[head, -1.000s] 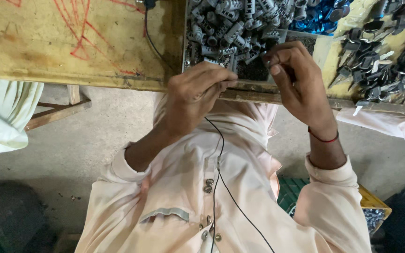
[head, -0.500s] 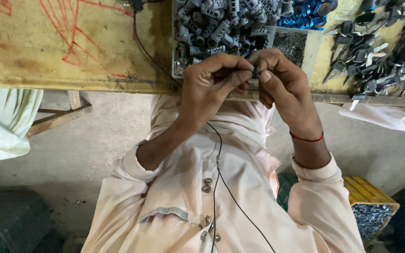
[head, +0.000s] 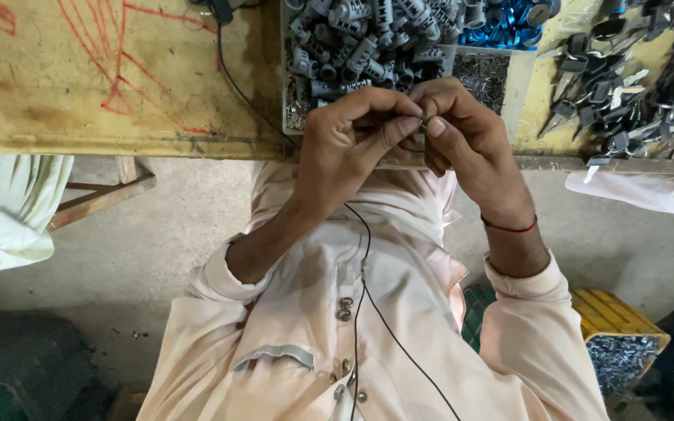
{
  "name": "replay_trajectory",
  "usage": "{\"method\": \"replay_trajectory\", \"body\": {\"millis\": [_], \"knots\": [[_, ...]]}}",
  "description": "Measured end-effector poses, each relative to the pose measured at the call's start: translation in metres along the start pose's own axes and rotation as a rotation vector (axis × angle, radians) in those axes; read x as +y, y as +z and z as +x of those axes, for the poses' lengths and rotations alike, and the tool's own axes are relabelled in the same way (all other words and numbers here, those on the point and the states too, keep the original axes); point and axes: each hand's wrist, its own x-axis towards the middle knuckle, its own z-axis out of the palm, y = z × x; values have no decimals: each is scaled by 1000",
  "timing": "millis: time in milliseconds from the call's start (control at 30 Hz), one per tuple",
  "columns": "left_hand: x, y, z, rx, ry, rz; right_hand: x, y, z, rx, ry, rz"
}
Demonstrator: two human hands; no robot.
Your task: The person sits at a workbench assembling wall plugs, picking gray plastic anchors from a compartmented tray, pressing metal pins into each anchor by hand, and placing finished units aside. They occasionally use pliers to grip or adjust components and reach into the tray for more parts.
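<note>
Sitting at a worn yellow workbench (head: 79,86) scrawled with red marks, a person in a pale pink shirt is pinching a tiny metal ring (head: 423,122) between the fingertips of both hands, just above the bench's near edge. To the far left, another person's pale sleeve (head: 1,218) is hanging beside a wooden brace (head: 99,199) under the bench. A black cable (head: 232,78) is running down across the benchtop and over the shirt front. The left hand (head: 349,144) is curling its thumb and forefinger tight onto the ring; the right hand (head: 462,136), a red thread at its wrist, is pressing its thumb and forefinger against the same piece from the other side. Behind the hands, a tray (head: 509,86) is holding a heap of grey plastic plugs (head: 368,39), small metal bits and blue parts (head: 501,23). Farther right, dark key-like pieces (head: 633,86) are lying scattered on the bench. Below, over the bare concrete floor (head: 142,257), a yellow crate (head: 622,343) of small metal parts is standing beside the person's right elbow.
</note>
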Motion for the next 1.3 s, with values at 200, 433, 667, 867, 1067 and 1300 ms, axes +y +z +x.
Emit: {"method": "replay_trajectory", "body": {"millis": [200,433,667,867,1067,1300], "knots": [[7,-4,-4,-64,40,-1,0,-1,-1,-28,3,-19],[19,-13,-2,-85,221,183,-1,3,2,-21,-10,-117],[30,-10,-3,33,300,585,-6,13,5,105,-340,-812],[21,-15,3,-24,273,558,1,14,10,186,-134,-480],[13,-20,6,-49,125,348,6,6,12,83,-119,-203],[14,-26,4,-79,-26,250,-21,16,24,107,19,-235]]}}
